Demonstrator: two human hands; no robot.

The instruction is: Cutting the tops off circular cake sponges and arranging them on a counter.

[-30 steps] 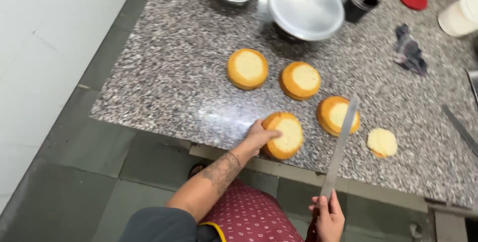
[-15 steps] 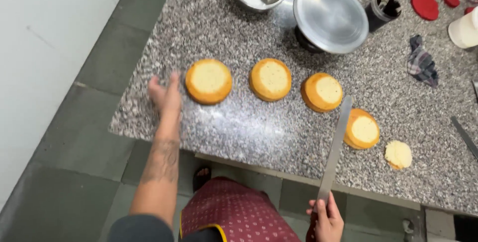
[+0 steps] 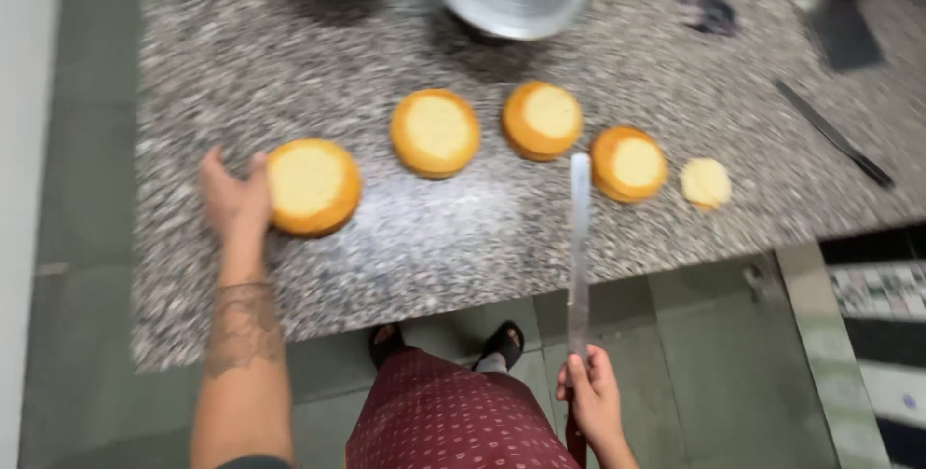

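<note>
The leftmost sponge cake (image 3: 313, 186) sits on the speckled stone table (image 3: 193, 64), its left edge against the fingers of the left hand (image 3: 234, 197). That arm reaches straight forward from the person's body, tattooed forearm up, the hand loosely cupped and half open around the cake's side. Half a second ago the same hand was at this cake too; a second ago it was on a cake near the table's front edge. The right hand (image 3: 590, 398) hangs below the table edge, closed on the handle of a long knife (image 3: 579, 237) whose blade points away over the table. Just right of the blade tip lies a smaller cake (image 3: 629, 163), and beyond it a pale trimmed slice (image 3: 705, 182).
</note>
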